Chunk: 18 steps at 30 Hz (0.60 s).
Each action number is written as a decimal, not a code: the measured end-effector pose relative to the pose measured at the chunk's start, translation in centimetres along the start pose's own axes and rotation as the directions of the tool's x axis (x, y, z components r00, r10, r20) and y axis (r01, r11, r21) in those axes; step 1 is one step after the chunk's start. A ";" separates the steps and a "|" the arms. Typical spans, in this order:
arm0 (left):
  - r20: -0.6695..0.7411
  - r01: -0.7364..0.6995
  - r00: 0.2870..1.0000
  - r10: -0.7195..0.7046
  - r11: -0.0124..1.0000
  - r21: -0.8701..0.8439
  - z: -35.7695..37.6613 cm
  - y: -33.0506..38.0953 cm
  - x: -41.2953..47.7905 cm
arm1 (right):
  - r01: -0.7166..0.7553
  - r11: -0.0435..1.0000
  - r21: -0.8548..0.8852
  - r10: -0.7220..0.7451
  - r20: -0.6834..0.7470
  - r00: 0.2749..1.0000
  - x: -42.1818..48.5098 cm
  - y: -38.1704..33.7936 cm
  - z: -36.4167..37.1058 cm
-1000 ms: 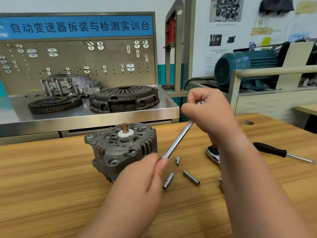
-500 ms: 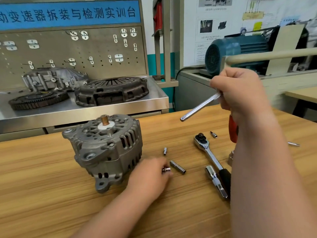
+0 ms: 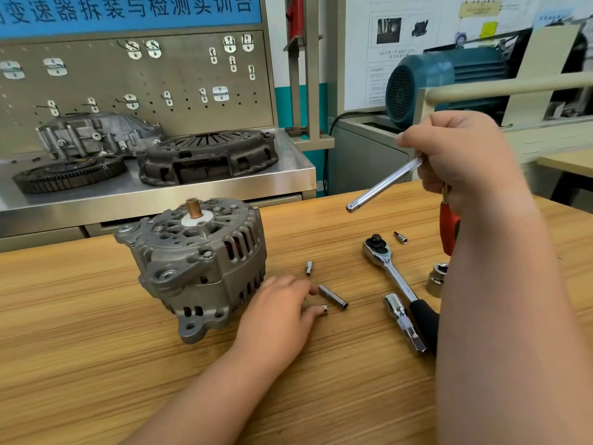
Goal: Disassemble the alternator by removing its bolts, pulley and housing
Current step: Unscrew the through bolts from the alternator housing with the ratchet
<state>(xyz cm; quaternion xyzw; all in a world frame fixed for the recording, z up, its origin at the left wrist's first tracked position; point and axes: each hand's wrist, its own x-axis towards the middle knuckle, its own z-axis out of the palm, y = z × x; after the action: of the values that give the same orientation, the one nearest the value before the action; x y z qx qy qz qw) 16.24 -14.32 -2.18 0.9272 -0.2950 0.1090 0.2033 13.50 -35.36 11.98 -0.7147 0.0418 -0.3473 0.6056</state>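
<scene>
A grey alternator [image 3: 199, 261] stands on the wooden table [image 3: 80, 348] with its copper shaft end up. My left hand [image 3: 282, 313] lies on the table just right of it, fingertips pinching a small socket [image 3: 323, 309]. My right hand [image 3: 465, 155] is raised above the table and grips a chrome extension bar [image 3: 382, 186] that slants down to the left. Under that hand a red-handled tool [image 3: 448, 229] hangs. A ratchet wrench [image 3: 394, 277] lies on the table right of centre.
Loose sockets lie around: a long socket [image 3: 333, 297], a short one [image 3: 309, 267], a tiny bit [image 3: 401, 237], a big socket [image 3: 437, 279] and an adapter [image 3: 404, 322]. Behind, a steel bench [image 3: 224, 187] carries a clutch cover [image 3: 208, 155], flywheel [image 3: 69, 173] and casing. A blue motor [image 3: 449, 81] stands far right.
My left hand let go of the bar's lower end, dropped to the table and took a small socket. My right hand lifted the bar up and to the right.
</scene>
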 end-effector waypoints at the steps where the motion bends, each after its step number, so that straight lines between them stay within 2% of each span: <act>1: -0.010 0.003 1.000 -0.003 1.000 -0.012 -0.3 0.1 -0.1 | -0.004 1.000 -0.001 0.004 -0.004 1.000 0.0 0.0 -0.2; 8: -0.033 0.118 0.992 -0.119 0.993 -0.027 -1.6 0.4 -1.5 | -0.028 0.999 -0.023 0.027 -0.007 1.000 -0.2 0.1 -0.7; 12: 0.088 0.187 0.975 -0.202 0.969 0.161 -1.3 0.6 -1.9 | -0.025 0.999 -0.033 0.025 0.020 0.999 -0.2 0.0 -0.4; 18: 0.137 0.179 0.954 -0.268 0.870 0.459 -0.5 1.9 0.1 | -0.023 0.999 -0.025 0.025 0.078 0.997 -0.3 0.0 0.2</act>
<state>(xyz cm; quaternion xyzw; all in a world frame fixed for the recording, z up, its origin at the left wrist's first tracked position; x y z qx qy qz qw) 15.18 -15.62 -1.09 0.9831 -0.1713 0.0569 -0.0311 13.41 -35.07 11.83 -0.7346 0.0309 -0.3111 0.6021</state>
